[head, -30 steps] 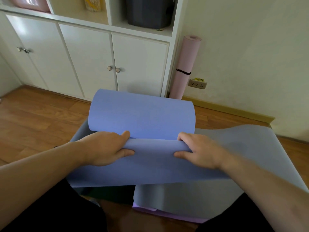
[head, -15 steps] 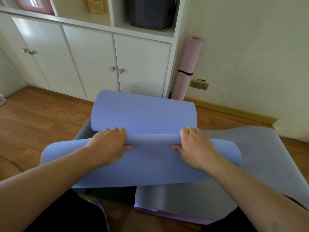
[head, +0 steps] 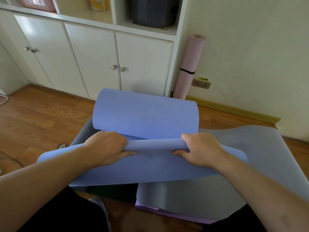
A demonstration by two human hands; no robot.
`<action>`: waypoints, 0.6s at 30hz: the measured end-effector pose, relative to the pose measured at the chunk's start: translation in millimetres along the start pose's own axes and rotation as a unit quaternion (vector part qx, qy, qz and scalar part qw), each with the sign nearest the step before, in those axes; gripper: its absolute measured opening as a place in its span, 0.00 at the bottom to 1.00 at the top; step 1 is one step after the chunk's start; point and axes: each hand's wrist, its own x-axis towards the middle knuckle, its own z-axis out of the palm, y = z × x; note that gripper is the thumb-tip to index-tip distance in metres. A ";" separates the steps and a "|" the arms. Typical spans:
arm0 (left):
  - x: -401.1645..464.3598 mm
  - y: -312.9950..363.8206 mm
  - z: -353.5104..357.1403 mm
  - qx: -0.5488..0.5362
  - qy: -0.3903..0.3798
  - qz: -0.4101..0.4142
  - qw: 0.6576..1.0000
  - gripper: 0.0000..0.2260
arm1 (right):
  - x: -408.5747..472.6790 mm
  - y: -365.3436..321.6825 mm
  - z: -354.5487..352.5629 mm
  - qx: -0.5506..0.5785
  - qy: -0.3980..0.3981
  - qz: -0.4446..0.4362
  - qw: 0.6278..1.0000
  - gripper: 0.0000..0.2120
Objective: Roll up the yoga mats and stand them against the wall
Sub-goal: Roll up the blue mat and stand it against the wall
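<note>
1. The blue yoga mat (head: 147, 114) lies on the wooden floor (head: 41, 118) in front of the white cabinet (head: 93, 57), its far end curled up and over.
2. The left hand (head: 108, 148) has its grip clenched on the mat's near fold, thumb underneath.
3. The right hand (head: 200, 149) grasps the same fold likewise.
4. A grey mat (head: 250, 156) lies beneath it.
5. A rolled pink mat (head: 189, 67) stands against the wall (head: 250, 47), beside the cabinet.

Yoga mats: one blue foam mat (head: 147, 118), one grey mat (head: 242, 164), one rolled pink mat (head: 189, 67), upright. Bare hands: two. White cabinet doors (head: 93, 59): four, with four round metal knobs (head: 113, 67).
</note>
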 end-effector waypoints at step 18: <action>-16.8 -9.1 -4.5 -0.303 -0.017 0.046 0.952 0.10 | -14.6 20.7 5.8 0.324 -0.064 -0.047 0.943 0.08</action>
